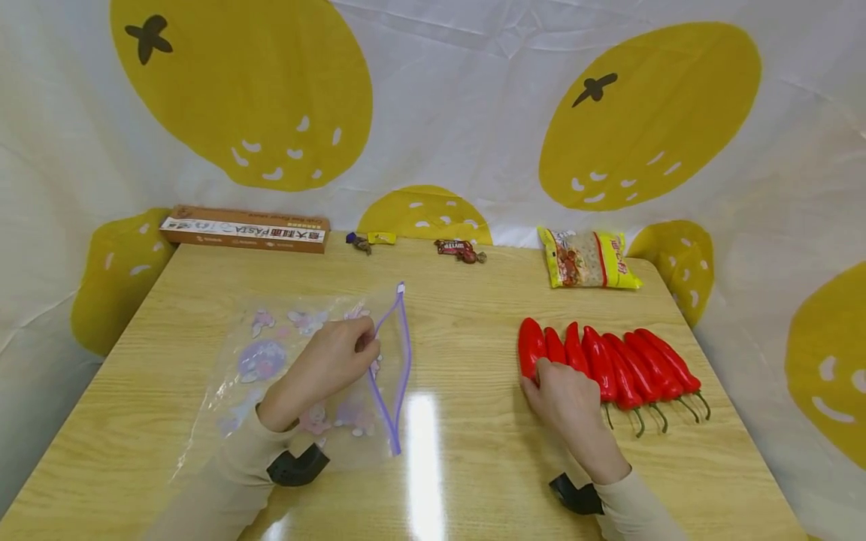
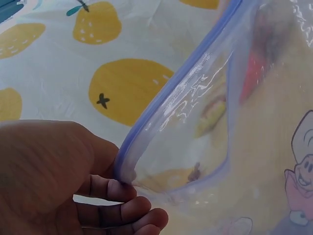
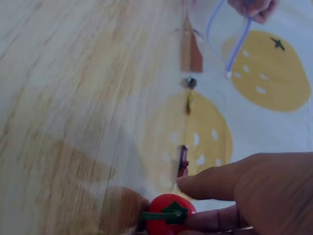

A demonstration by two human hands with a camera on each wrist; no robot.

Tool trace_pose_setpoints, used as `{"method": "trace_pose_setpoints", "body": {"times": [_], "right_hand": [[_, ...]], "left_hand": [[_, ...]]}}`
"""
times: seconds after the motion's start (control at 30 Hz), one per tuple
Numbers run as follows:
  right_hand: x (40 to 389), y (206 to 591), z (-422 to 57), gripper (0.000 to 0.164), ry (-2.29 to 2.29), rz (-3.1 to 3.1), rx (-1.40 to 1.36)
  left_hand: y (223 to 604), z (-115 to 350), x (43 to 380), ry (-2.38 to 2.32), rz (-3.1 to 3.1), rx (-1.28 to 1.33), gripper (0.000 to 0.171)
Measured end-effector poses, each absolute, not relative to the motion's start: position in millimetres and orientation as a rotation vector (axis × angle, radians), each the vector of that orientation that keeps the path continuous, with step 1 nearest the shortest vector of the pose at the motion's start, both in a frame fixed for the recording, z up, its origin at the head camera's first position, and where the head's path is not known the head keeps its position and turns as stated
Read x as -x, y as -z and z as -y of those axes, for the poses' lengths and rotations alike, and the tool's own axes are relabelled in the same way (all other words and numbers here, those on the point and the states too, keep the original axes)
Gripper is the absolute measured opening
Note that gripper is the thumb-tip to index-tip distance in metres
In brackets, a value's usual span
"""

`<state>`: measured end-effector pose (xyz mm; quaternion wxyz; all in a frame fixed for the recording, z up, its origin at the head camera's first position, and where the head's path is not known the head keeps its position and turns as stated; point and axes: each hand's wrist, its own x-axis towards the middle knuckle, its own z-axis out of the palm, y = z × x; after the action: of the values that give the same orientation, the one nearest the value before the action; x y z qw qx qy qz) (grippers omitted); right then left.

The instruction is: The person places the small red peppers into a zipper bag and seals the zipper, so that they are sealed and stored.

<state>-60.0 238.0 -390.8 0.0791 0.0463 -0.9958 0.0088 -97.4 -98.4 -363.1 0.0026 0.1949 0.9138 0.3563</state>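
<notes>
White cloth (image 1: 446, 113) printed with big yellow fruit hangs round the sides and back of a pale wooden tabletop (image 1: 473, 451), where a bright streak of glare runs toward the near edge. Over the left half I have a clear plastic bag (image 1: 260, 361) with pink and purple cartoon prints, its mouth turned toward the middle. With my left hand (image 1: 328, 364) I pinch the purple zip edge (image 1: 406, 361) between thumb and finger, and the mouth gapes.

Toward the right edge, red peppers (image 1: 625, 368) lie side by side in a slanting row, green stems toward the near edge. My right hand (image 1: 568, 402) has its grip, thumb and fingers curled, on the near end of the leftmost pepper (image 1: 531, 346), beside the others.

Along the far edge, I see a long pasta box (image 1: 245, 230) at the left corner, small wrapped sweets (image 1: 461, 250) in the middle, and a yellow packet (image 1: 588, 259) near the right corner.
</notes>
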Motion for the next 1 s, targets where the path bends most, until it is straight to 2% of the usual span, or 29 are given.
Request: {"method": "trace_pose_setpoints", "body": {"times": [0.23, 0.5, 0.73, 1.0], "right_hand": [[56.9, 393.1, -240.0, 0.027, 0.017, 2.995, -0.069], [53.0, 395.2, -241.1, 0.024, -0.024, 2.914, -0.131], [48.5, 378.2, -230.5, 0.005, -0.336, 2.744, -0.328], [38.9, 347.9, -198.9, 0.008, -0.683, 2.684, -0.645]], "left_hand": [[363.8, 99.2, 97.5, -1.111, -2.897, -0.678, 0.016], [367.0, 97.6, 97.8, -1.135, -2.847, -0.681, 0.013], [370.5, 94.0, 97.8, -1.131, -2.844, -0.669, 0.014], [374.4, 89.7, 96.3, -1.121, -2.842, -0.668, 0.013]]}}
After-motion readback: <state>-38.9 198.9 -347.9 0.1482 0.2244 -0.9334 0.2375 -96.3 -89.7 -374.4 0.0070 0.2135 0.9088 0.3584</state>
